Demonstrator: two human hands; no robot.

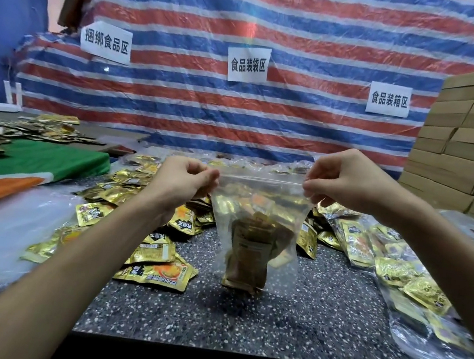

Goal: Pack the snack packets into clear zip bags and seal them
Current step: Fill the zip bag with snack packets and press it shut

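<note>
Pinching top corners of clear zip bag [259, 209] with left hand [181, 184] and right hand [347, 178], dead centre, snack packets [250, 250] inside. Probably mid-seal; loose packets [156, 254] at 9 and 3 o'clock unpacked.

Both arms in shot, and it's bare forearm on each side, right down to the frame's edge. The left hand [182, 182] is bare, the right hand [347, 178] bare as well, wrists uncovered. Slim, smooth forearms, looking broader toward the elbows under the wide lens. Nails are too small to judge. The rest of the person is out of view.
</note>
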